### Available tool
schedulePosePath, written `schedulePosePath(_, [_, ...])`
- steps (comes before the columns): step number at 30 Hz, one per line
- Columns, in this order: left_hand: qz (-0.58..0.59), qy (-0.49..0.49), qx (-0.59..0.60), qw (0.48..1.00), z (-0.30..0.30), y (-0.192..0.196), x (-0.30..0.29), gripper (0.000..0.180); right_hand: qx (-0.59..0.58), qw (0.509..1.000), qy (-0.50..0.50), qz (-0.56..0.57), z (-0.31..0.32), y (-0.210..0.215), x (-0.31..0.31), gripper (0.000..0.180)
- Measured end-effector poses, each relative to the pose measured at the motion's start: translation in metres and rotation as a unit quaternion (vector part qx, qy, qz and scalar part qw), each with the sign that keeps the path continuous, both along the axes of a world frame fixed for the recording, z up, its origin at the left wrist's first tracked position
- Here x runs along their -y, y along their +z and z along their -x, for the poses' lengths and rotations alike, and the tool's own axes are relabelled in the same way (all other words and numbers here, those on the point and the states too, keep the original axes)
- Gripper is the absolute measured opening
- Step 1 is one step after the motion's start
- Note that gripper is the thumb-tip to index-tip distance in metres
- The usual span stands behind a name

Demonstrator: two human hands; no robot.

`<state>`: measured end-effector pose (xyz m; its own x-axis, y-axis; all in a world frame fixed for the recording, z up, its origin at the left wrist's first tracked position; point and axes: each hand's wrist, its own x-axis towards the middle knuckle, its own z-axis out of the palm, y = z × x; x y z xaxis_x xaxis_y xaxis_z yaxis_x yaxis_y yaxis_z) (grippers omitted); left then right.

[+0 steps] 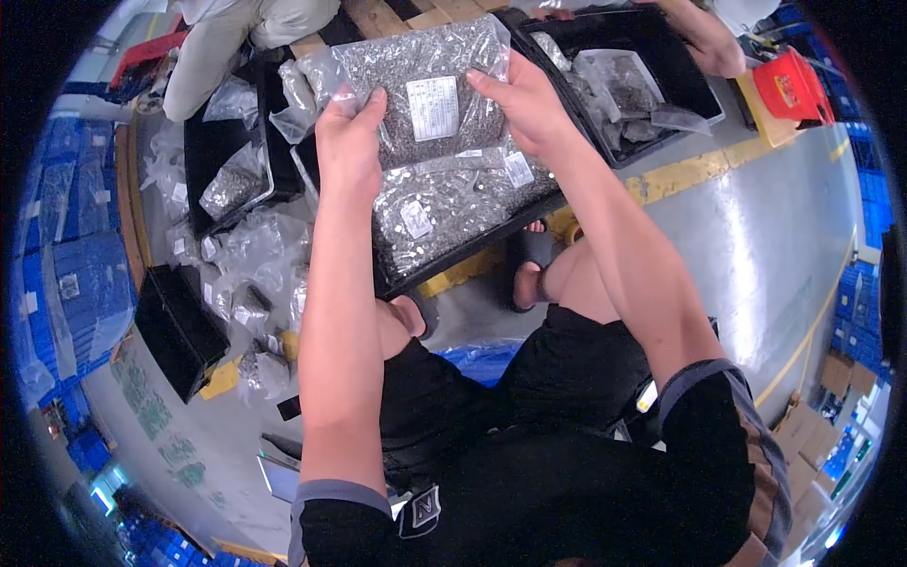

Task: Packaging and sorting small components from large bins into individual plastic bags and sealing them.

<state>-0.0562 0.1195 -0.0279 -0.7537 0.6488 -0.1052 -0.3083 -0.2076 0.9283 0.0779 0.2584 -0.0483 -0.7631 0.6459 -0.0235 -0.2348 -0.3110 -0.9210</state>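
Observation:
I hold a clear plastic bag [425, 71] full of small grey metal parts, with a white label on its front, up in front of me. My left hand [348, 142] grips its left edge and my right hand [529, 104] grips its right edge. Just below the bag sits a black tray [472, 253] holding more clear bags of small metal parts [444, 203].
Another black tray [704, 90] with bags lies at the upper right, where another person's hand [709, 42] reaches. A third tray [203, 156] and loose empty bags [250, 260] lie left. A black box [175, 326], a red bin [794, 85], blue crates [76, 274].

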Motion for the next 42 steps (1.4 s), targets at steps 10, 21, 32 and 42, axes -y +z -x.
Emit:
schedulePosePath(10, [0.006, -0.015, 0.058, 0.998, 0.004, -0.004, 0.001, 0.029, 0.019, 1.0, 0.017, -0.009, -0.003, -0.002, -0.004, 0.03])
schedulePosePath(21, [0.312, -0.096, 0.169, 0.93, 0.008, -0.105, 0.042, 0.029, 0.345, 0.935, 0.075, 0.034, -0.021, -0.097, 0.041, 0.044])
schedulePosePath(32, [0.571, -0.194, -0.331, 0.726, -0.002, -0.147, -0.039, 0.06, 0.438, 0.88, 0.155, -0.097, -0.031, -0.094, 0.072, 0.045])
schedulePosePath(42, [0.325, -0.016, -0.337, 0.883, -0.041, -0.112, -0.08, 0.033, 0.432, 0.902, 0.013, 0.016, -0.032, -0.083, 0.014, 0.044])
